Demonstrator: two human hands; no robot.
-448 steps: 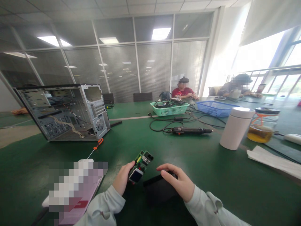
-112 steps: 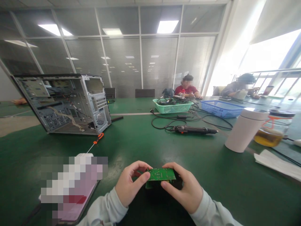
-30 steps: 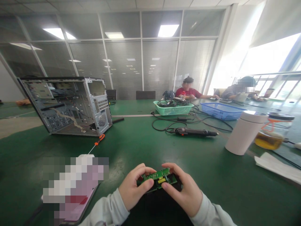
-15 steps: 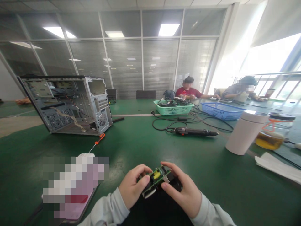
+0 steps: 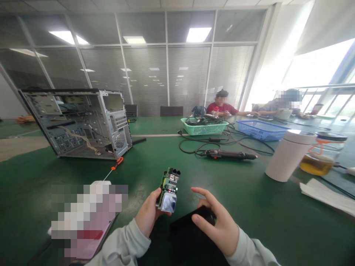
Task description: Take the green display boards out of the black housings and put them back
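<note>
My left hand grips a small green circuit board assembly, held tilted up above the table. A shiny silver square faces me at its lower end, with metal ports and black connectors above. My right hand is apart from the board, thumb and forefinger spread, with nothing between them. Below and beside that hand lies a dark flat object; its kind is hard to make out, and whether the hidden fingers touch it I cannot tell.
An open computer case stands at the left, an orange-handled tool before it. A phone-like pink item lies nearer. Beyond are an electric screwdriver, a green basket, a blue basket, a white tumbler and two people.
The circuit board has turned more upright and moved up and left in my left hand. My right hand has let go of it and its fingers have spread.
</note>
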